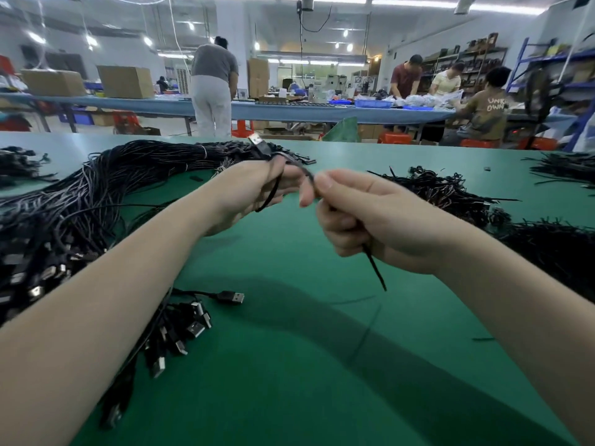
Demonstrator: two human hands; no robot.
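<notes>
My left hand (257, 191) holds a black USB cable (273, 185) that loops over its back, and the silver plug (257, 140) sticks up above the fingers. A thin black tie (375, 268) runs through my right hand (370, 217), whose fingers are curled round it. Its loose end pokes out below the palm. Both hands meet above the green table (289, 365), fingertips almost touching.
A big bundle of black USB cables (64, 214) lies at the left, its plugs (186, 329) fanned out near my left forearm. Heaps of black ties (450, 194) lie at the right. Beyond the table, several people work at a long blue bench (289, 111).
</notes>
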